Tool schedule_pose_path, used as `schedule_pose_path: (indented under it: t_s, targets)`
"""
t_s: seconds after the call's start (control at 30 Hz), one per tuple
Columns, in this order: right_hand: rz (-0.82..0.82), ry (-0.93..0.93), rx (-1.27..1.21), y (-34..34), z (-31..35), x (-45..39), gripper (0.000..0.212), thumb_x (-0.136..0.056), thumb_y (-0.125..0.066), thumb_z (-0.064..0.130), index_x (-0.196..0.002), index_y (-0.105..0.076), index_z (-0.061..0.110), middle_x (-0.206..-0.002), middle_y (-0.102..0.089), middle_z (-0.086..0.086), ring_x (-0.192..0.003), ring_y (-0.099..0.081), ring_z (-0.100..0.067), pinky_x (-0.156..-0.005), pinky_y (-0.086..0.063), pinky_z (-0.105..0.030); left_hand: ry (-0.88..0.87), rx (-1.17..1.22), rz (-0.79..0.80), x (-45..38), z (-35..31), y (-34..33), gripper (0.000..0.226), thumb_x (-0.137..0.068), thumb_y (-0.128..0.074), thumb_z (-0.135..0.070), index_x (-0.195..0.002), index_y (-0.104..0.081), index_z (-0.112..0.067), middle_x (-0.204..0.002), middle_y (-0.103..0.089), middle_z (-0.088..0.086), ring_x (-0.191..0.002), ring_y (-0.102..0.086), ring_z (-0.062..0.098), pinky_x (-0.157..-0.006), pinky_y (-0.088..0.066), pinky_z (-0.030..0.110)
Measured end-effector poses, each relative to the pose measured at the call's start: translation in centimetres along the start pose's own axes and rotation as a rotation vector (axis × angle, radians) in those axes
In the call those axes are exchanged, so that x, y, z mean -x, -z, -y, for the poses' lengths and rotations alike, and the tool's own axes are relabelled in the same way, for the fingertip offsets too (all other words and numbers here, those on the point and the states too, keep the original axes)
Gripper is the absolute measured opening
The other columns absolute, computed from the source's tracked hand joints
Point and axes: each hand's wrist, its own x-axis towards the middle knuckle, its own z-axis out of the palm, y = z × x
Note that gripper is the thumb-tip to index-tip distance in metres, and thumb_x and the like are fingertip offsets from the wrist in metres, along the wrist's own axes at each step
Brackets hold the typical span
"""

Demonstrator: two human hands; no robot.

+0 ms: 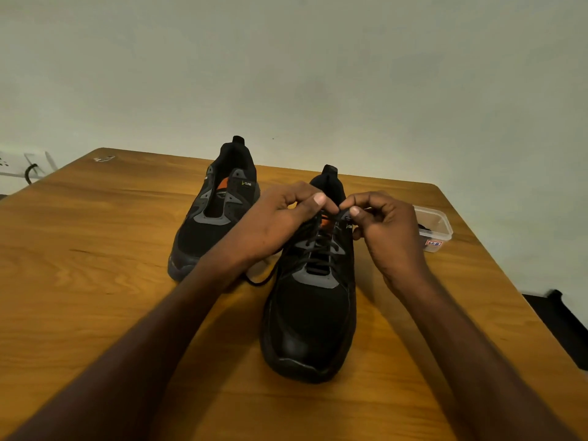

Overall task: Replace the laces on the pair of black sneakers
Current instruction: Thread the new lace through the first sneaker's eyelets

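Black lace (pixel 321 249) on the near sneaker (pixel 310 313), its top ends pinched by left hand (pixel 276 224) and right hand (pixel 386 232).

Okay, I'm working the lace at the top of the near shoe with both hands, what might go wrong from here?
The left hand and right hand pinch the lace near the top eyelets of the near sneaker; neither steadies the shoe, so a hard pull may tip or drag it. A lace loop trails on the table beside the far sneaker and might snag. The small container sits near the table edge, close to your right arm.
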Motion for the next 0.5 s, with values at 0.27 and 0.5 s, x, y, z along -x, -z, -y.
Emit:
schedule_pose_path:
  t_s: [0.27,0.5]
  targets:
    - [-0.008,0.027,-0.041,-0.4,0.2,0.1,0.017,-0.099,-0.063,0.004,-0.102,-0.075,0.017,-0.101,-0.072,0.0,-0.094,-0.069,-0.015,-0.075,-0.057,-0.028,0.061,0.041,-0.012,0.2,0.1,-0.2,0.036,-0.112,-0.041,-0.032,-0.122,-0.071,-0.015,-0.112,-0.073,-0.003,-0.106,-0.071,0.008,-0.09,-0.056,0.022]
    - [0.13,0.046,-0.023,0.6,0.1,0.0,0.015,-0.093,-0.076,0.015,-0.107,-0.076,0.013,-0.111,-0.073,0.0,-0.105,-0.069,-0.005,-0.086,-0.053,-0.013,0.142,0.123,-0.097,-0.2,0.9,-0.1,0.048,-0.111,-0.036,-0.048,-0.139,-0.061,-0.017,-0.131,-0.067,-0.002,-0.122,-0.064,0.009,-0.107,-0.053,0.035]
